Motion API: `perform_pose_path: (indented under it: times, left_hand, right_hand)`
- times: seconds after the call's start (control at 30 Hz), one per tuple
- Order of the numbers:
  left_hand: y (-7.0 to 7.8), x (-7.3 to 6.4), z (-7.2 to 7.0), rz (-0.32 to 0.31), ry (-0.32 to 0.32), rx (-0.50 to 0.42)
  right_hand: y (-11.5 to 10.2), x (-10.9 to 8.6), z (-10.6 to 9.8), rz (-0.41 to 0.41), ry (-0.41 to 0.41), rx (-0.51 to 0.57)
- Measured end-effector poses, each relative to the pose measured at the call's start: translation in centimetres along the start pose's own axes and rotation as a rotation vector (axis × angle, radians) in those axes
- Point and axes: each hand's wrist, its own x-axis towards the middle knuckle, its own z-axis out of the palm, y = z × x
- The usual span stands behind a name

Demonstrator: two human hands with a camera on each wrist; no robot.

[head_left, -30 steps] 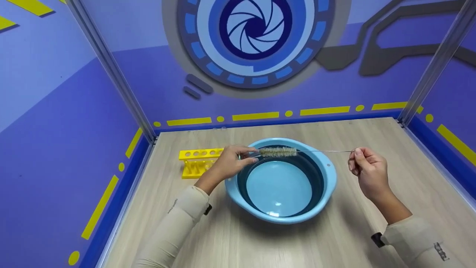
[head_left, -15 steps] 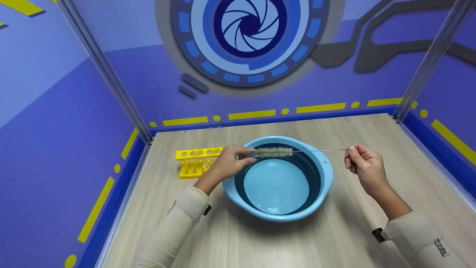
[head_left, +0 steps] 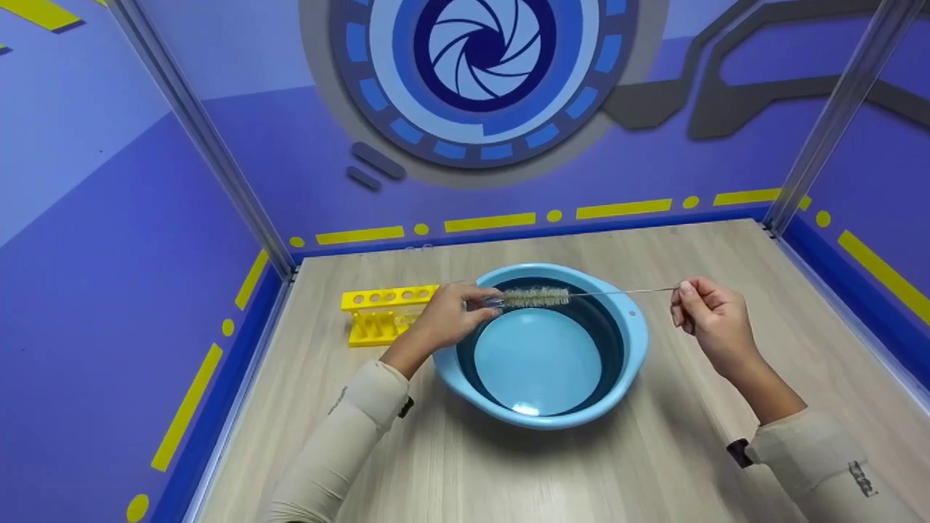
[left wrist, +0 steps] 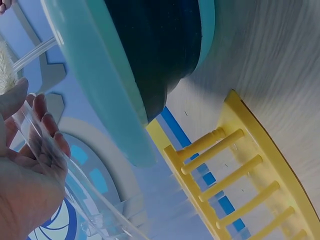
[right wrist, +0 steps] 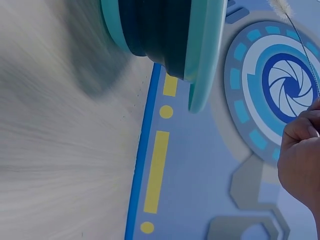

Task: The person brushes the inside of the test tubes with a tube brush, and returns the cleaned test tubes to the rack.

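My left hand [head_left: 458, 312] holds a clear glass test tube [left wrist: 82, 182] sideways over the left part of a blue basin [head_left: 636, 341]. Fingers and thumb wrap the tube near its mouth. A test tube brush [head_left: 536, 297] lies level in line with it, its pale bristles right at the fingertips. Most of the bristled part shows outside the tube. Off the basin's right side, my right hand [head_left: 716, 316] pinches the far end of the brush's thin wire handle [right wrist: 303, 46] between thumb and forefinger. The hand hides part of the tube in the head view.
A yellow test tube rack [head_left: 370, 338] stands left of the basin, partly behind the left hand, with clear tubes lying by its pegs. Small clear rings lie at the table's back edge. Blue-purple panels wall the wooden table [head_left: 494, 479] at the back and sides.
The head view has shifted slightly, moving the scene a little left in the picture. Both hands keep their grips, and the brush stays almost in the same place over the basin.
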Motion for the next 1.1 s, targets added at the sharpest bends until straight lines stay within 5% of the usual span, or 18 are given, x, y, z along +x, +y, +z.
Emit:
perform_pose_path:
  times: [0.33,1.1]
  left_hand:
    - [0.3,-0.1,0.6,-0.022,-0.022,0.038]
    - [0.7,0.2,0.8,-0.032,-0.004,0.064]
  right_hand:
    - [-0.4,0.5,1.1,-0.028,-0.081,-0.199]
    - [0.3,1.1,1.5,-0.015,-0.304,-0.376]
